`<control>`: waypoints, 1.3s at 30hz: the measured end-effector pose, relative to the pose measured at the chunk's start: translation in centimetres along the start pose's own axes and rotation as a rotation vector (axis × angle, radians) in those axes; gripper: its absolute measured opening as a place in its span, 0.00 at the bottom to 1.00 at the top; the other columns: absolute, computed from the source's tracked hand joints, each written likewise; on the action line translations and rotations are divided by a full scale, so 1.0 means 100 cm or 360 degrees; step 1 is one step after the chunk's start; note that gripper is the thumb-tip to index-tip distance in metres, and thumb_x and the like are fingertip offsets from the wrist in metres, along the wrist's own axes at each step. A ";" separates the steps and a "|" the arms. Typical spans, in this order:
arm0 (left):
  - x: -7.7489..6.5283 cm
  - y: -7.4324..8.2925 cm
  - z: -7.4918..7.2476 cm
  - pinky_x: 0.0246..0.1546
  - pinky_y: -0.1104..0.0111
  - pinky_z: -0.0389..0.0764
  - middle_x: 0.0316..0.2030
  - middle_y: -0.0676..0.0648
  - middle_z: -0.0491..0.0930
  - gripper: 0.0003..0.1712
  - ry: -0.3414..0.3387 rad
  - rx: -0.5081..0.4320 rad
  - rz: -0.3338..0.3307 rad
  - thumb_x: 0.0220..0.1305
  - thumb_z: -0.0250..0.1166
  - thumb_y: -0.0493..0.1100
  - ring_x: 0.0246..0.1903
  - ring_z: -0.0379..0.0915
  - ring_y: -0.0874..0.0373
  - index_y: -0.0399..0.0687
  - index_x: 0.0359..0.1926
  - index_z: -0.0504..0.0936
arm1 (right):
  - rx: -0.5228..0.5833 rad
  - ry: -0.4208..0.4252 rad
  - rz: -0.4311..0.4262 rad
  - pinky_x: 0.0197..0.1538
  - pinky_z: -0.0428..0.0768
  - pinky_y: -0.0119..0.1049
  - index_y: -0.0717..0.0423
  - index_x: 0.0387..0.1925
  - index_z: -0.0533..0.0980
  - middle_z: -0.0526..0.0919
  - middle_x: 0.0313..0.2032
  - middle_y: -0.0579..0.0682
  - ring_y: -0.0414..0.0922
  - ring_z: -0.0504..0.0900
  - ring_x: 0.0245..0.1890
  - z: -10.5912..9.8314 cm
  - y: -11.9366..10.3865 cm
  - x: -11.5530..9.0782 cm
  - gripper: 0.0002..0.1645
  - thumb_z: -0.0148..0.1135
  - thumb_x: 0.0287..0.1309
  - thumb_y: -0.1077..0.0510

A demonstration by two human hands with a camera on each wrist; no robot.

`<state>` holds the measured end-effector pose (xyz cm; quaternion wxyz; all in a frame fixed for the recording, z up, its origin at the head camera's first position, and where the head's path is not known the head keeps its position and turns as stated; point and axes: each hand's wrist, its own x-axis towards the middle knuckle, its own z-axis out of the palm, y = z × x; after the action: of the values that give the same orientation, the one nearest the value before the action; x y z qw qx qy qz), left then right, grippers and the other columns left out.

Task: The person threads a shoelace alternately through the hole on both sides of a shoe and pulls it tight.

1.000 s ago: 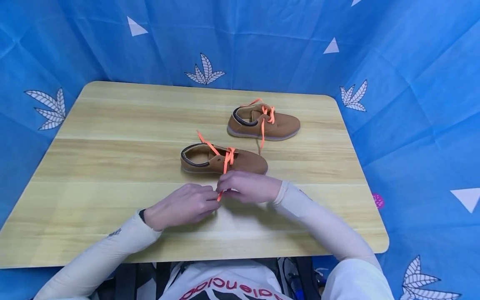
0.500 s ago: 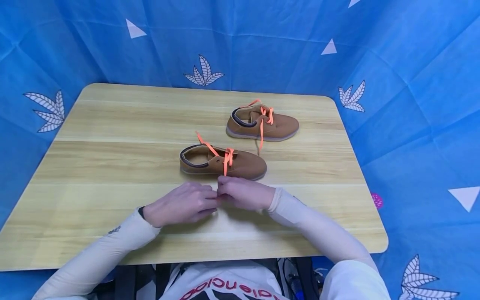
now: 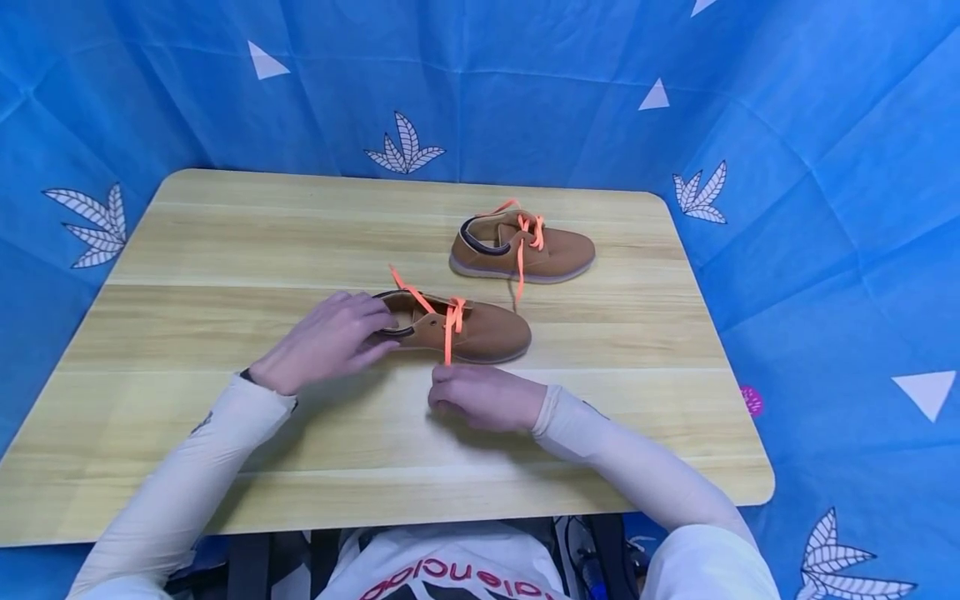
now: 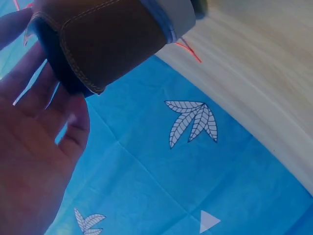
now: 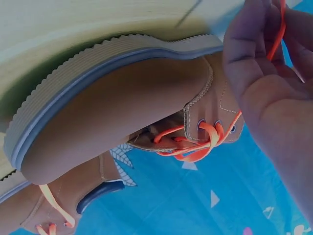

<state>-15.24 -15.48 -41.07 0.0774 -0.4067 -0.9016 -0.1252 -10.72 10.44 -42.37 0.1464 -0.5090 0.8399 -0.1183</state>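
Observation:
A brown shoe [image 3: 491,333] with orange laces lies on the table in front of me, toe to the right. My right hand [image 3: 487,398] pinches one end of its orange lace [image 3: 448,343], drawn toward me from the eyelets; the right wrist view shows the lace [image 5: 279,38] running between the fingers. At the shoe's heel is my left hand [image 3: 326,342], fingers spread and loosely bent by the collar. In the left wrist view, those fingers [image 4: 36,88] reach around the heel opening; whether they press on it I cannot tell. The lace's other end lies across the collar.
A second brown shoe [image 3: 562,252] with orange laces sits farther back and slightly right, its toe also rightward. The wooden table [image 3: 187,333] has rounded corners, and a blue patterned cloth [image 3: 525,100] hangs behind and beside it.
My left hand has left the lace beside the right hand and moved left and away from me to the shoe's heel. The right hand, holding the lace, has shifted slightly toward me.

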 end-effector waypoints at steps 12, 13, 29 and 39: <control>-0.005 0.030 0.011 0.27 0.68 0.75 0.27 0.55 0.77 0.06 0.0116 -0.0047 0.0101 0.62 0.69 0.47 0.25 0.71 0.63 0.51 0.33 0.83 | 0.0130 -0.0157 0.0058 0.38 0.72 0.31 0.50 0.30 0.77 0.77 0.28 0.40 0.39 0.73 0.31 -0.006 0.003 -0.005 0.08 0.57 0.68 0.60; -0.005 0.034 0.012 0.28 0.67 0.75 0.27 0.55 0.76 0.06 0.0114 -0.0051 0.0087 0.62 0.69 0.47 0.25 0.71 0.62 0.51 0.33 0.82 | 0.0144 -0.0172 0.0061 0.37 0.71 0.30 0.50 0.29 0.76 0.75 0.27 0.40 0.39 0.72 0.30 -0.008 0.003 -0.005 0.09 0.57 0.68 0.60; 0.015 -0.034 0.011 0.63 0.49 0.71 0.62 0.50 0.73 0.21 -0.0169 -0.0892 -0.0481 0.75 0.53 0.52 0.62 0.69 0.53 0.53 0.63 0.74 | 0.0269 -0.0304 0.0061 0.38 0.78 0.29 0.46 0.45 0.81 0.82 0.32 0.38 0.35 0.79 0.31 -0.006 0.003 -0.013 0.09 0.64 0.64 0.55; 0.028 -0.057 0.022 0.63 0.52 0.71 0.54 0.50 0.80 0.23 -0.0588 -0.1204 -0.0603 0.72 0.52 0.62 0.59 0.74 0.52 0.56 0.54 0.81 | 0.0312 0.0025 0.0047 0.47 0.81 0.31 0.50 0.49 0.82 0.86 0.40 0.40 0.32 0.81 0.37 -0.027 0.010 -0.016 0.12 0.58 0.67 0.56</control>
<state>-21.47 -16.42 -43.43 -0.2628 -0.2499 -0.8497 -0.3829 -11.82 12.43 -40.06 0.1906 -0.4789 0.8328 -0.2018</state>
